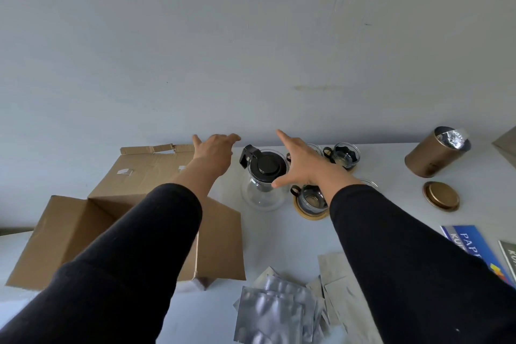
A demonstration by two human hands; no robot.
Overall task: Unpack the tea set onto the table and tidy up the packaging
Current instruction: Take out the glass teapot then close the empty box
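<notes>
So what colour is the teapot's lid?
Black. The lid sits on the clear glass teapot, seen best in the head view, the only one.

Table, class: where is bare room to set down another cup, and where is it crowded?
Bare: the strip between the cardboard box and foil pouches, below the glass teapot; also between gold tin lid and blue booklet. Crowded: around the glass cups.

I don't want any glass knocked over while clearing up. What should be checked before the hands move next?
1. Left hand empty, fingers spread: ok.
2. Right hand empty, over the cups: ok.
3. Glass teapot upright, lid on: ok.
4. Cardboard box open; anything left inside: cannot tell.
5. Foil pouches loose at the near edge, untidied: not ok.
6. Gold canister open, its lid lying beside: not ok.
</notes>
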